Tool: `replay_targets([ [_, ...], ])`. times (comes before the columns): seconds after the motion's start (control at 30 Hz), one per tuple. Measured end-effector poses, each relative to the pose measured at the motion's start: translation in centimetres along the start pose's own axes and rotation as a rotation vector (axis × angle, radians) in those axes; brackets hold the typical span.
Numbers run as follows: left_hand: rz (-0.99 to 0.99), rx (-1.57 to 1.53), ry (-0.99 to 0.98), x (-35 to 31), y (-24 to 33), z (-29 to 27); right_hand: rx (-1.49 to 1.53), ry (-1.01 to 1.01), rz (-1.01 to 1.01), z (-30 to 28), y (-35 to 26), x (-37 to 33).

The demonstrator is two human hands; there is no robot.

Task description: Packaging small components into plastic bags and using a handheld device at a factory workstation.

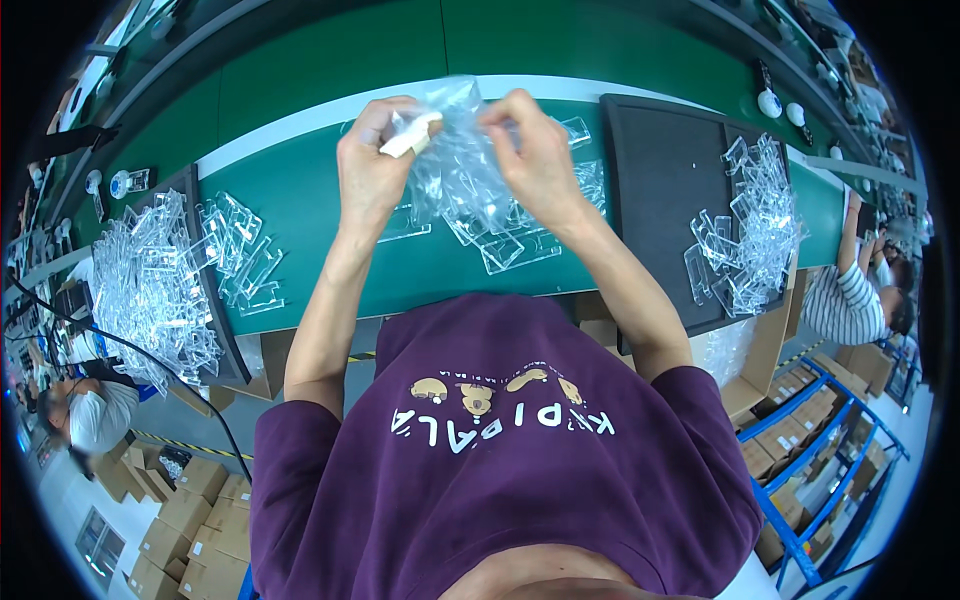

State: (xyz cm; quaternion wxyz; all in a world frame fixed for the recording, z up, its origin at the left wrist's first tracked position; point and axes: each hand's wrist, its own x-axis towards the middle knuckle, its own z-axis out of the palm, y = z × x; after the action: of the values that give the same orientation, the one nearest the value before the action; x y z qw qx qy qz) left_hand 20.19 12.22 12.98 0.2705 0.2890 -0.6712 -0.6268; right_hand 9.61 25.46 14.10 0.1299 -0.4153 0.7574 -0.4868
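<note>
Over the green worktop (pixel 310 250), my left hand (pixel 375 170) is closed on the top of a clear plastic bag (pixel 460 150), which looks blurred. A small white piece (pixel 410 137) shows at its thumb; whether it is tape or a wrap on the thumb I cannot make out. My right hand (pixel 540 165) is at the bag's other side with fingers curled. Its fingertips are smeared, so its hold on the film is unclear. Clear plastic parts (pixel 510 250) lie below the bag; its contents are hard to separate from them.
At the left, a heap of clear plastic parts (pixel 155 285) fills a dark tray, with loose parts (pixel 240 250) beside it. On the right, a black tray (pixel 655 210) carries another heap (pixel 755 230). Cardboard boxes (pixel 205 515) and a blue rack (pixel 790 510) stand behind. Other people sit at both sides.
</note>
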Motion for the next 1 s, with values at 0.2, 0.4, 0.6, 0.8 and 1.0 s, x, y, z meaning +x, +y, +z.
replay_targets([
  [0.2,0.05,0.134,-0.118,0.1,-0.7,-4.4,0.091,0.068,0.112,-3.0,0.4,-1.7],
  [0.4,0.194,0.451,-0.068,2.4,1.9,-7.1,0.021,0.018,0.158,-2.7,2.4,-1.0],
  [0.6,0.11,-0.322,-0.275,0.3,1.9,-0.4,0.669,-0.015,0.278,1.6,1.6,-0.1],
  [0.8,-0.012,-0.079,-0.383,0.1,-0.5,1.6,0.131,0.18,-0.258,5.0,1.3,0.2],
  [1.0,-0.382,0.053,-0.522,-0.5,-1.3,-0.2,-0.174,0.172,-0.193,4.2,1.2,-0.1],
])
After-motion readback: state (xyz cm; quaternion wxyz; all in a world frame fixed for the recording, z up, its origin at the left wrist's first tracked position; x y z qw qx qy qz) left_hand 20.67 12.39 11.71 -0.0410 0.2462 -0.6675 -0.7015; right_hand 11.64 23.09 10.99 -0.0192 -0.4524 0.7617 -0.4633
